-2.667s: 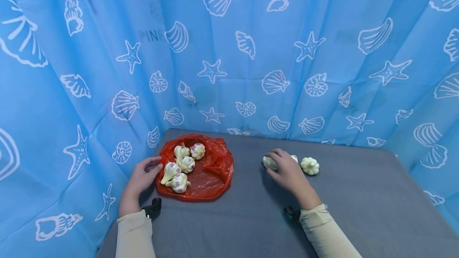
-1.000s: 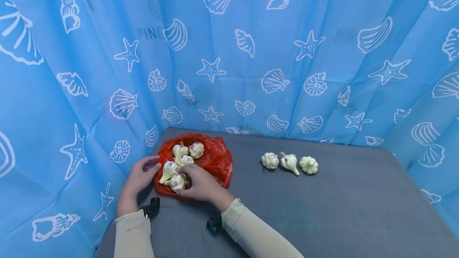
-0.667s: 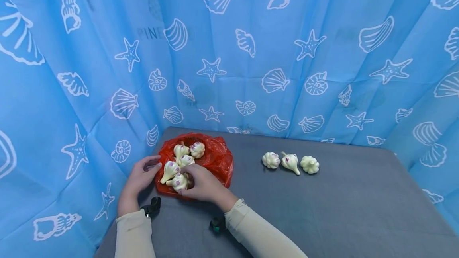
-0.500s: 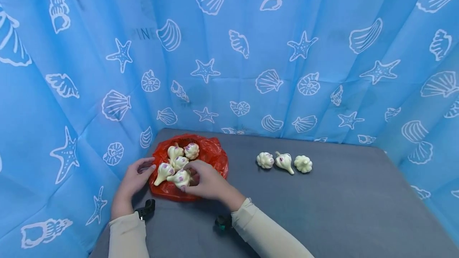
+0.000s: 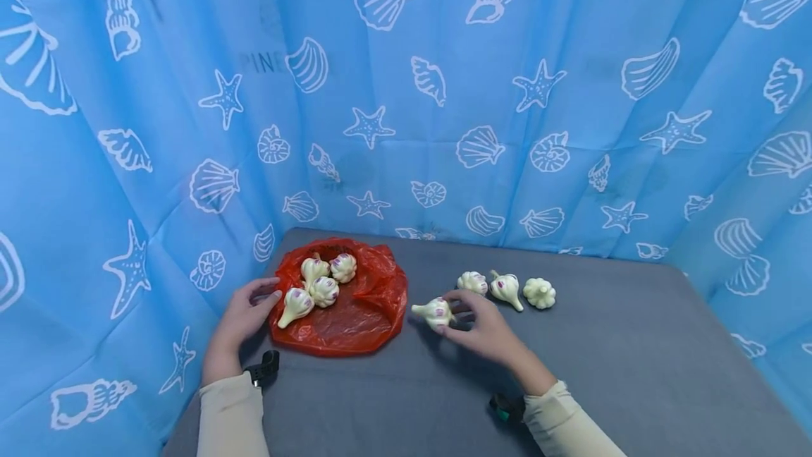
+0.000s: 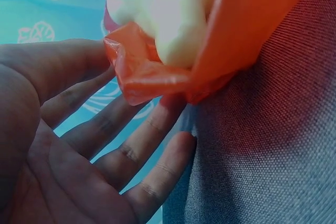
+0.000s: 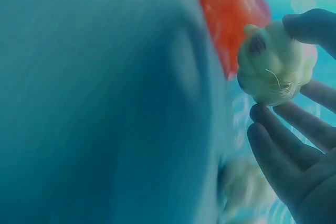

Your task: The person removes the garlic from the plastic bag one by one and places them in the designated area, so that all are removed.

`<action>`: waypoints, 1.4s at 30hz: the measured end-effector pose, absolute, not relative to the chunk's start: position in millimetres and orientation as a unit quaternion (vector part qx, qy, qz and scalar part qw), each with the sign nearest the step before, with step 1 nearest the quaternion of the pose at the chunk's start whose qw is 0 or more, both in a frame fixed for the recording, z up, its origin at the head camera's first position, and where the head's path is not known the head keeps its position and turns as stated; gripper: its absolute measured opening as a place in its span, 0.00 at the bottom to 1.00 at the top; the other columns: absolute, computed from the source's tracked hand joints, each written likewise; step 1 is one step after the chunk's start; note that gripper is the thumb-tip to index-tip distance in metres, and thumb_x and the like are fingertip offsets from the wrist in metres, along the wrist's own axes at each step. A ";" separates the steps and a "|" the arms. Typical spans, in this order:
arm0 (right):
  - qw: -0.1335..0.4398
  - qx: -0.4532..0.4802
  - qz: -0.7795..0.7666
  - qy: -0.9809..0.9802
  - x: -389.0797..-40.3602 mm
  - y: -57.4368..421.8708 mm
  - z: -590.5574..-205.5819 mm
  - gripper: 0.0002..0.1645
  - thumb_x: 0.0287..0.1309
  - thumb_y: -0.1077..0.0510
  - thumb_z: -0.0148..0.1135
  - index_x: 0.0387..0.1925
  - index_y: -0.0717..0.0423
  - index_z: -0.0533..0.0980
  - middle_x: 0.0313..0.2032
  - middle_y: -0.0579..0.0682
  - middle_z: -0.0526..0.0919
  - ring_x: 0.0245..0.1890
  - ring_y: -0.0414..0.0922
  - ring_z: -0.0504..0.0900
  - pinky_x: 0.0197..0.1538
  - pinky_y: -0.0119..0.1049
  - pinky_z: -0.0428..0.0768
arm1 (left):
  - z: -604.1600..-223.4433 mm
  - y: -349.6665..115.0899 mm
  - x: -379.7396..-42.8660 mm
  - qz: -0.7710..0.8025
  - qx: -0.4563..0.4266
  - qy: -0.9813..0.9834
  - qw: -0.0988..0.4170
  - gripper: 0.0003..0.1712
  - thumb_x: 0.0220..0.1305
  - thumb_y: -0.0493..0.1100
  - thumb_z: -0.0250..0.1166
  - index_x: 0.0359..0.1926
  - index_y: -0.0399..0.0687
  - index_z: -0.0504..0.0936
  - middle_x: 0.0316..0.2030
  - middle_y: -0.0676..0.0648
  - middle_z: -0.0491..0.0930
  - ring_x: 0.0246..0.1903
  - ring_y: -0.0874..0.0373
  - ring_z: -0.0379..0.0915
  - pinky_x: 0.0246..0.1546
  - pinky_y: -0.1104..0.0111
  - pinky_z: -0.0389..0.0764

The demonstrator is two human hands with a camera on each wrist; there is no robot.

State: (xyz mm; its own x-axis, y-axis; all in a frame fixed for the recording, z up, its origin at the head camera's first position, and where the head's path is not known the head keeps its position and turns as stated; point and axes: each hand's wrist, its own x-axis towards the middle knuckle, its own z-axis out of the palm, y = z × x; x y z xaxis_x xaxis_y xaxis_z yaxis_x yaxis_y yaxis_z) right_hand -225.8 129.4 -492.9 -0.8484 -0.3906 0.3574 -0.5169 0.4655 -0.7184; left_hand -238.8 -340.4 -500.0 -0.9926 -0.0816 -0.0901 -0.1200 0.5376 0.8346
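My right hand (image 5: 485, 330) pinches a garlic bulb (image 5: 436, 312) between thumb and fingertips, over the table just right of the red plastic bag (image 5: 355, 333). In the right wrist view the same garlic bulb (image 7: 275, 66) shows its root end, with the thumb on one side and fingers on the other. My left hand (image 5: 244, 312) stays at the bag's left edge. Its fingers (image 6: 152, 124) are spread and loosely extended, their tips touching the bag's rim (image 6: 157, 80). Several garlic bulbs (image 5: 297, 305) with purple patches lie on the opened-out bag.
Three garlic bulbs stand in a row right of the bag: a left one (image 5: 472, 282) partly behind my right hand, a middle one (image 5: 506, 291) and a right one (image 5: 539, 293). A blue curtain (image 5: 406, 90) with white shells rises behind the grey table (image 5: 634, 372).
My right hand took a garlic bulb from the front of the bag and carried it right, over the table. Earlier it was at the row of bulbs. The left hand has kept its place.
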 end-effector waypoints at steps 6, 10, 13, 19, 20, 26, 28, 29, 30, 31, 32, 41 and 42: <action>0.105 0.238 0.448 -0.855 -220.3 166.9 -503.4 0.30 0.56 0.60 0.81 0.58 0.65 0.80 0.52 0.58 0.87 0.47 0.59 0.90 0.50 0.54 0.90 | -499.2 -339.5 -240.4 0.480 -0.066 0.874 0.029 0.30 0.81 0.50 0.58 0.77 0.44 0.69 0.74 0.31 0.68 0.73 0.32 0.66 0.72 0.39 0.72; 0.117 0.226 0.433 -0.865 -220.5 178.8 -506.3 0.30 0.56 0.61 0.81 0.58 0.65 0.80 0.51 0.58 0.88 0.47 0.59 0.90 0.49 0.54 0.90 | -499.7 -338.8 -239.9 0.482 -0.067 0.873 0.029 0.31 0.81 0.51 0.58 0.77 0.44 0.69 0.74 0.31 0.69 0.73 0.33 0.66 0.73 0.38 0.71; 0.120 0.224 0.413 -0.875 -220.4 184.0 -508.6 0.29 0.55 0.61 0.81 0.57 0.63 0.80 0.51 0.57 0.88 0.47 0.58 0.90 0.49 0.53 0.90 | -500.4 -338.5 -238.7 0.482 -0.069 0.873 0.029 0.30 0.81 0.50 0.58 0.77 0.44 0.69 0.74 0.31 0.69 0.73 0.33 0.66 0.73 0.39 0.71; 0.121 0.227 0.398 -0.880 -219.9 189.4 -512.1 0.29 0.54 0.62 0.81 0.57 0.63 0.80 0.50 0.57 0.87 0.47 0.57 0.90 0.49 0.52 0.90 | -500.8 -338.9 -237.1 0.483 -0.072 0.872 0.030 0.30 0.81 0.50 0.59 0.77 0.44 0.69 0.74 0.31 0.69 0.73 0.33 0.66 0.73 0.38 0.71; 0.121 0.227 0.398 -0.881 -220.1 189.6 -511.9 0.29 0.54 0.62 0.81 0.57 0.63 0.80 0.50 0.57 0.87 0.47 0.57 0.90 0.50 0.53 0.90 | -501.0 -339.0 -237.1 0.482 -0.070 0.873 0.029 0.31 0.81 0.51 0.59 0.77 0.44 0.69 0.74 0.31 0.69 0.73 0.33 0.66 0.73 0.38 0.71; 0.148 0.237 0.368 -0.887 -220.3 186.1 -499.4 0.31 0.52 0.61 0.83 0.56 0.64 0.81 0.51 0.57 0.87 0.49 0.57 0.88 0.50 0.57 0.88 | -502.3 -341.2 -239.8 0.483 -0.055 0.874 0.016 0.30 0.81 0.49 0.58 0.76 0.41 0.70 0.72 0.30 0.70 0.72 0.34 0.67 0.73 0.40 0.71; 0.163 0.242 0.356 -0.887 -220.2 182.1 -491.3 0.29 0.52 0.61 0.82 0.56 0.63 0.82 0.51 0.56 0.88 0.51 0.56 0.87 0.50 0.57 0.88 | -501.8 -341.5 -240.3 0.483 -0.054 0.874 0.015 0.29 0.81 0.48 0.58 0.76 0.41 0.70 0.72 0.30 0.71 0.72 0.34 0.68 0.73 0.40 0.71; 0.170 0.245 0.354 -0.887 -220.3 179.2 -486.9 0.29 0.52 0.61 0.82 0.55 0.62 0.82 0.51 0.55 0.88 0.52 0.55 0.87 0.51 0.58 0.87 | -501.4 -341.4 -240.5 0.483 -0.055 0.874 0.016 0.29 0.81 0.48 0.58 0.76 0.41 0.70 0.72 0.30 0.70 0.72 0.34 0.67 0.73 0.40 0.71; 0.172 0.249 0.354 -0.885 -220.4 175.1 -482.4 0.28 0.52 0.61 0.82 0.55 0.61 0.82 0.52 0.55 0.88 0.53 0.55 0.86 0.51 0.58 0.87 | -500.9 -341.4 -240.6 0.483 -0.056 0.874 0.017 0.29 0.82 0.48 0.58 0.76 0.41 0.70 0.72 0.30 0.70 0.72 0.34 0.67 0.73 0.40 0.71; 0.171 0.252 0.359 -0.882 -220.5 170.3 -477.8 0.28 0.53 0.62 0.81 0.56 0.60 0.82 0.53 0.56 0.87 0.54 0.54 0.86 0.52 0.59 0.87 | -499.9 -341.2 -240.4 0.483 -0.057 0.874 0.018 0.29 0.82 0.48 0.58 0.76 0.41 0.70 0.72 0.30 0.70 0.72 0.34 0.67 0.73 0.40 0.71; 0.166 0.254 0.362 -0.881 -220.6 164.3 -473.1 0.27 0.54 0.61 0.81 0.56 0.58 0.82 0.54 0.55 0.87 0.55 0.53 0.86 0.53 0.58 0.87 | -499.0 -341.2 -240.2 0.482 -0.058 0.874 0.019 0.29 0.82 0.48 0.58 0.76 0.41 0.70 0.73 0.30 0.70 0.72 0.34 0.67 0.73 0.40 0.71; 0.112 0.311 0.403 -0.854 -231.9 79.8 -452.2 0.25 0.58 0.54 0.80 0.56 0.51 0.83 0.55 0.51 0.86 0.54 0.47 0.84 0.55 0.46 0.86 | -497.2 -339.7 -238.7 0.477 -0.058 0.877 0.015 0.29 0.81 0.48 0.58 0.76 0.42 0.70 0.72 0.30 0.71 0.71 0.34 0.68 0.73 0.40 0.72; 0.099 0.317 0.408 -0.850 -233.5 68.9 -451.4 0.25 0.59 0.53 0.80 0.56 0.51 0.82 0.55 0.52 0.86 0.55 0.50 0.84 0.56 0.48 0.86 | -497.5 -339.3 -238.6 0.477 -0.057 0.877 0.013 0.29 0.81 0.48 0.58 0.76 0.42 0.71 0.72 0.30 0.71 0.71 0.34 0.68 0.72 0.40 0.72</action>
